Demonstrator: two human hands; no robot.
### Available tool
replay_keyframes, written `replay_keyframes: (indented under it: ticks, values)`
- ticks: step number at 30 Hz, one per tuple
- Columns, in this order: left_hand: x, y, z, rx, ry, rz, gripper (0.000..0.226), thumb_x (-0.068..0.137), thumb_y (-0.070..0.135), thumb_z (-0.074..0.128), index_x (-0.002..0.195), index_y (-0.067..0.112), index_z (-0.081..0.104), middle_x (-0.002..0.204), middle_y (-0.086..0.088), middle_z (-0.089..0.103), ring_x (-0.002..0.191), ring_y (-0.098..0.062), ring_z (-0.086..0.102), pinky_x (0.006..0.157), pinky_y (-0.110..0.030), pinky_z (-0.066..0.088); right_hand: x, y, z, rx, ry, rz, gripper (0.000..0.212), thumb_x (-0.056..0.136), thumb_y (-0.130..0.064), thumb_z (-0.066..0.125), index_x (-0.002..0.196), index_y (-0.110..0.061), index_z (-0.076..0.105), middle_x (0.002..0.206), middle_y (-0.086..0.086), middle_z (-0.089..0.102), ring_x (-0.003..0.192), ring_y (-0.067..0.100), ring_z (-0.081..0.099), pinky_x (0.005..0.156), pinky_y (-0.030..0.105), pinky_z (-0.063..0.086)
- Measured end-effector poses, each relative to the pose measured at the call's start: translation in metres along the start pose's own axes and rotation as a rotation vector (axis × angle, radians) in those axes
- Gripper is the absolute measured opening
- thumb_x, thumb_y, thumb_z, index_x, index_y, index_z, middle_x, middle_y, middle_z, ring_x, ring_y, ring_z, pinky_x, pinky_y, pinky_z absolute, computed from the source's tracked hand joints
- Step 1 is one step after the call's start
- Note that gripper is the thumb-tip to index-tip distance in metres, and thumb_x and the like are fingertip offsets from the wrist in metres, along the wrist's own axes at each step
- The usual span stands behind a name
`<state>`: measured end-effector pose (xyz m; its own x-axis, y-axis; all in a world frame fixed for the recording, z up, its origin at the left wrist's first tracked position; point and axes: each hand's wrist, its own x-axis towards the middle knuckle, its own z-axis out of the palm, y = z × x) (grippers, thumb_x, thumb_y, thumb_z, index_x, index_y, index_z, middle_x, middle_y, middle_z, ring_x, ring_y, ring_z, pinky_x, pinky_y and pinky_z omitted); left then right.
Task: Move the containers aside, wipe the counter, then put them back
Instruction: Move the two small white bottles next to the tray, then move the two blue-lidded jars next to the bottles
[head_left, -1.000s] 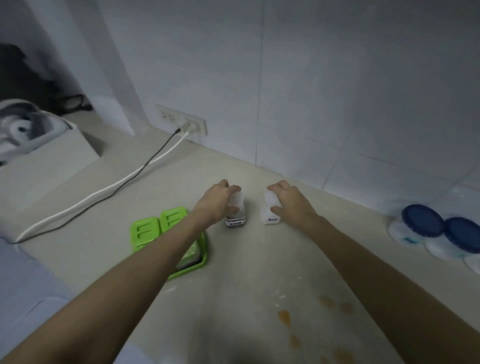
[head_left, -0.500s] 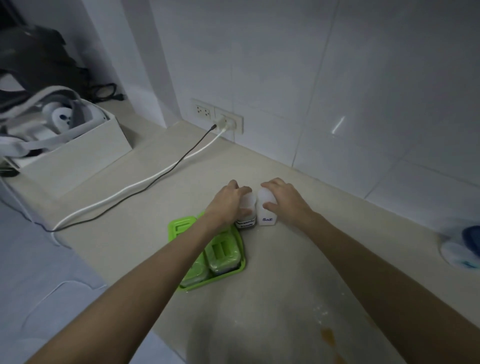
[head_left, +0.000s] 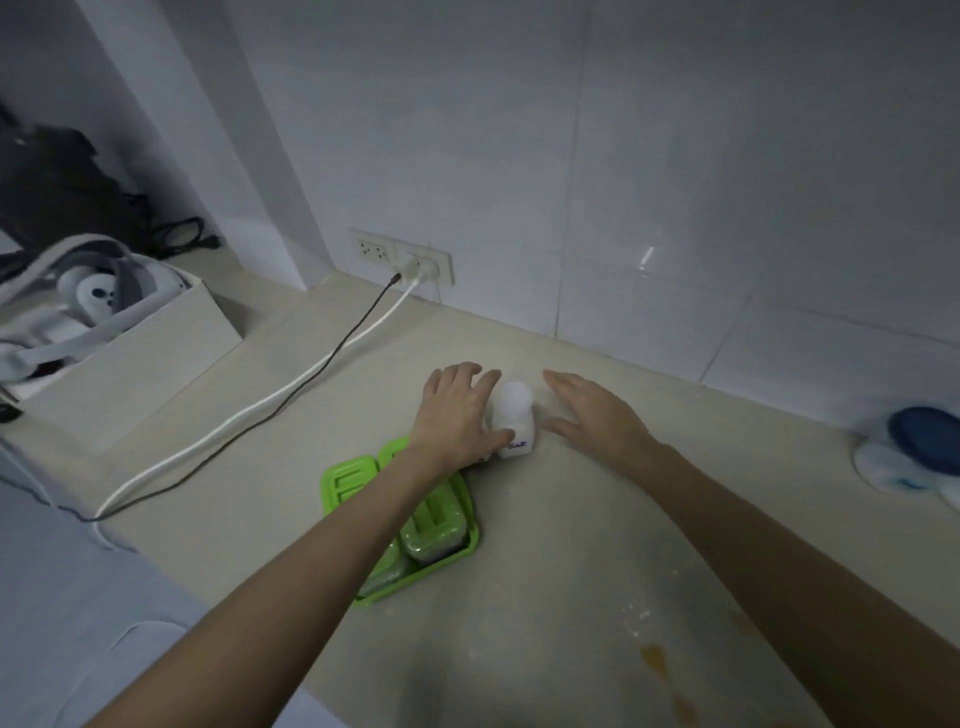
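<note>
Head view showed a small white salt bottle (head_left: 511, 418) upright on the counter (head_left: 571, 545) near the wall, just behind a green tray (head_left: 470, 543). The left hand (head_left: 457, 415) lay against its left side, fingers loosely spread, gripping nothing. The right hand (head_left: 597, 421) was open, fingers straight, just beside it. The bottle looked light, stiff, smooth and easily tipped, and its body below the rounded cap seemed the surest hold.

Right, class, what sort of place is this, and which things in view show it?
Likely a home kitchen counter: a white shaker labelled Salt, green-lidded containers in a tray, and a tiled wall with sockets.
</note>
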<state>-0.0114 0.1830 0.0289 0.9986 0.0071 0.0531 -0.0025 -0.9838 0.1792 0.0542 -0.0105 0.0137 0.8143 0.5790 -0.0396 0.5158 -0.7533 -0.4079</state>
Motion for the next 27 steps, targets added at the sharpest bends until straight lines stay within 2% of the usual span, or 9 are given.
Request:
replay_keyframes:
  ticks: [2,6,14,18,22,25,27]
  values:
    - [0.004,0.02,-0.003,0.012,0.017,0.069,0.071,0.076,0.047,0.064,0.136,0.018,0.042,0.141,-0.011,0.041,0.133,-0.03,0.032,0.113,-0.043,0.022,-0.026,0.029,-0.008,-0.017,0.029,0.058,0.063,0.093,-0.039,0.051,0.147,-0.017,0.026,0.153,0.001,0.032,0.138,0.019,0.034,0.111,0.032,0.03]
    - [0.015,0.074,0.008,-0.013,0.06,0.202,0.056,0.078,0.035,0.064,0.127,0.01,0.052,0.135,-0.016,0.048,0.129,-0.034,0.041,0.108,-0.042,0.029,-0.088,0.091,-0.03,-0.04,0.039,0.23,0.061,0.095,-0.039,0.047,0.147,-0.017,0.026,0.153,0.003,0.033,0.139,0.02,0.033,0.111,0.032,0.03]
    - [0.049,0.246,0.056,-0.138,-0.057,0.394,0.055,0.083,0.035,0.062,0.132,0.014,0.046,0.134,-0.011,0.045,0.125,-0.03,0.041,0.103,-0.04,0.035,-0.221,0.218,-0.094,-0.077,0.141,0.496,0.057,0.095,-0.036,0.05,0.145,-0.015,0.032,0.149,0.005,0.039,0.136,0.022,0.037,0.108,0.033,0.033]
    - [0.064,0.332,0.08,-0.251,-0.121,0.398,0.058,0.083,0.033,0.064,0.133,0.013,0.043,0.136,-0.012,0.041,0.125,-0.03,0.039,0.1,-0.041,0.04,-0.267,0.271,-0.116,-0.118,0.208,0.556,0.056,0.091,-0.027,0.058,0.14,-0.007,0.04,0.142,0.013,0.047,0.129,0.03,0.045,0.104,0.038,0.038]
    - [0.081,0.404,0.104,-0.301,-0.197,0.388,0.067,0.081,0.031,0.068,0.137,0.012,0.038,0.139,-0.014,0.037,0.125,-0.032,0.037,0.101,-0.042,0.04,-0.288,0.322,-0.135,-0.233,0.179,0.592,0.059,0.084,-0.026,0.062,0.135,-0.002,0.042,0.14,0.019,0.046,0.125,0.035,0.045,0.103,0.043,0.037]
    - [0.096,0.435,0.115,-0.315,-0.248,0.38,0.075,0.078,0.031,0.071,0.14,0.01,0.034,0.14,-0.016,0.034,0.126,-0.035,0.036,0.102,-0.046,0.04,-0.279,0.351,-0.15,-0.307,0.151,0.577,0.063,0.079,-0.035,0.066,0.13,-0.005,0.045,0.136,0.018,0.048,0.123,0.034,0.046,0.103,0.042,0.036]
    - [0.107,0.449,0.12,-0.299,-0.246,0.36,0.077,0.076,0.03,0.072,0.14,0.01,0.034,0.139,-0.017,0.035,0.123,-0.036,0.038,0.099,-0.047,0.043,-0.267,0.367,-0.157,-0.309,0.127,0.552,0.068,0.075,-0.05,0.066,0.125,-0.007,0.047,0.124,0.015,0.056,0.112,0.033,0.053,0.097,0.041,0.042]
